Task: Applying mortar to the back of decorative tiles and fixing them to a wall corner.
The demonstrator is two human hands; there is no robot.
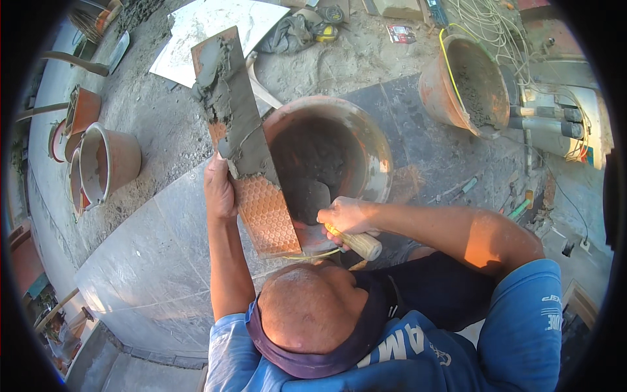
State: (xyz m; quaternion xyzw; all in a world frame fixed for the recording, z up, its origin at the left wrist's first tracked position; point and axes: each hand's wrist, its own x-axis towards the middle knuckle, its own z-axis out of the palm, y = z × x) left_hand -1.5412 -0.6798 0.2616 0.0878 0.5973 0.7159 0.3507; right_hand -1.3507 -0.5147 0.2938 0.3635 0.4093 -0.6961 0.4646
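Observation:
My left hand point(220, 189) grips the left edge of a long tile point(264, 215), holding it tilted over the near-left rim of a round orange tub point(379, 153). The tile's orange back has a honeycomb pattern. Grey mortar point(245, 130) covers its far part, thick and uneven along the left edge; the near end is bare. In my right hand point(346, 217) is a trowel point(309, 198), the fingers closed round its wooden handle. Its grey blade is inside the tub, close to the tile's right edge. Dark wet mortar lies in the tub, partly hidden by the tile.
An orange bucket point(436, 88) with mortar inside leans at the far right, near coiled cables point(486, 23) and grey pipes point(545, 124). More buckets point(121, 157) stand at the left. A white sheet point(176, 59) and a grey bag point(287, 32) lie on the far side.

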